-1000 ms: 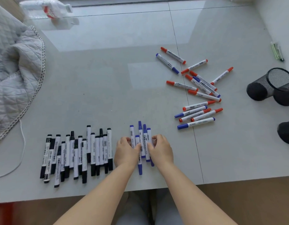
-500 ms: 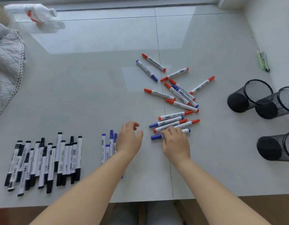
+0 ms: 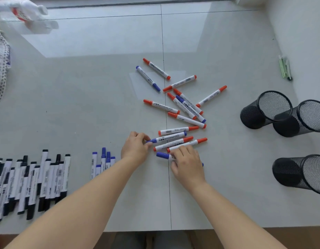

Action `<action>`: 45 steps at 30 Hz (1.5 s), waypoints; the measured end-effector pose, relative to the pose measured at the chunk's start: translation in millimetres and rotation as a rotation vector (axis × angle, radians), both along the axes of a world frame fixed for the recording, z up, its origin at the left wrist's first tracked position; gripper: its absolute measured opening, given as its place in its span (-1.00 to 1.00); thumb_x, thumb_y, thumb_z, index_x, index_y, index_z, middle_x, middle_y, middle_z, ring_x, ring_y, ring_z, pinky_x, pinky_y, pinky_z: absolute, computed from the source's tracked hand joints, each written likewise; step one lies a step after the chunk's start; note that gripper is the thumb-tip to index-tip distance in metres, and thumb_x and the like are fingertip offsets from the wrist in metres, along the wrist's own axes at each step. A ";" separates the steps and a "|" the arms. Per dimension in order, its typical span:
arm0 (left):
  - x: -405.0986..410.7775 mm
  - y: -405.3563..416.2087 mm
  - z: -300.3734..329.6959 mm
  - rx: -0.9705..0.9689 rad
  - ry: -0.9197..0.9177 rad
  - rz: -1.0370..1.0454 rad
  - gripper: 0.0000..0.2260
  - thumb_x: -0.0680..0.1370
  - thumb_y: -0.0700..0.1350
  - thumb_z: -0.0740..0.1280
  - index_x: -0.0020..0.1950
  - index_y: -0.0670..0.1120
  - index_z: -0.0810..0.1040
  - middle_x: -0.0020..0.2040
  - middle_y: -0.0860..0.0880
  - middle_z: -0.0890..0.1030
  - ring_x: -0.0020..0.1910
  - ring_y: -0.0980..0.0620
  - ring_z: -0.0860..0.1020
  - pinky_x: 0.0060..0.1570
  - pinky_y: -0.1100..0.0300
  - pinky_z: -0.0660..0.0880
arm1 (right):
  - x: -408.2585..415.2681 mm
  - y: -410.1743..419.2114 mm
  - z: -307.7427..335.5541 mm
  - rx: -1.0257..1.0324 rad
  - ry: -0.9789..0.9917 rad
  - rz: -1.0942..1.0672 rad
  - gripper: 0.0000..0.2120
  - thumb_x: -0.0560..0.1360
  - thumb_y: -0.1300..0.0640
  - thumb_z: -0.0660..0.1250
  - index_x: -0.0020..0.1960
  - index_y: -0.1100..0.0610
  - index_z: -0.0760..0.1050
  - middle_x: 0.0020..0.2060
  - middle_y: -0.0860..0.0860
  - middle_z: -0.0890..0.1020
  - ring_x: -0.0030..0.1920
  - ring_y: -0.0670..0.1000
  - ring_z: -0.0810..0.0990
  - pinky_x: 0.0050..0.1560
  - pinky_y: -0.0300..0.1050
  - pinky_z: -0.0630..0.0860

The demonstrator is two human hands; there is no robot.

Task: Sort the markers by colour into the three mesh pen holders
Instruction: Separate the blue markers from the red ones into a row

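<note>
Red and blue markers (image 3: 180, 105) lie scattered in a loose pile at the middle of the table. My left hand (image 3: 135, 150) pinches the cap end of a blue marker (image 3: 168, 138) at the pile's near edge. My right hand (image 3: 188, 164) covers and grips another blue marker (image 3: 162, 155) lying on the table. A small row of blue markers (image 3: 102, 161) lies left of my left arm. Several black markers (image 3: 29, 180) are lined up at the near left. Three black mesh pen holders (image 3: 263, 110) (image 3: 306, 119) (image 3: 302, 173) lie on their sides at the right.
A quilted grey cloth (image 3: 1, 69) hangs over the far left edge. A plastic bottle (image 3: 20, 11) lies at the far left corner. Green pens (image 3: 285, 68) rest by the right wall. The table's front edge runs just below my forearms.
Both hands left the small blue row and moved right to the mixed pile. The right hand has taken hold of one blue marker, and the left now pinches another.
</note>
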State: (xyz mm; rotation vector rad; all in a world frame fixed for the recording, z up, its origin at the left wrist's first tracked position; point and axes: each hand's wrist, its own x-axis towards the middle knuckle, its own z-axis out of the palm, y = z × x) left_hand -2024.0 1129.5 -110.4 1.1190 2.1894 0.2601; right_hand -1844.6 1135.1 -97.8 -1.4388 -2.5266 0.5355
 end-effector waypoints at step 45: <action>-90.5 207.0 5.1 0.114 0.680 -0.748 -0.79 0.59 0.02 0.18 0.18 0.01 0.46 0.24 -0.02 0.40 0.15 -0.09 0.32 0.04 0.00 0.46 | -14.4 138.3 -24.9 -0.097 -0.224 -0.361 -0.77 0.58 -0.01 0.11 0.16 0.09 0.35 0.10 0.05 0.38 -0.21 -0.02 0.30 -0.34 -0.18 0.27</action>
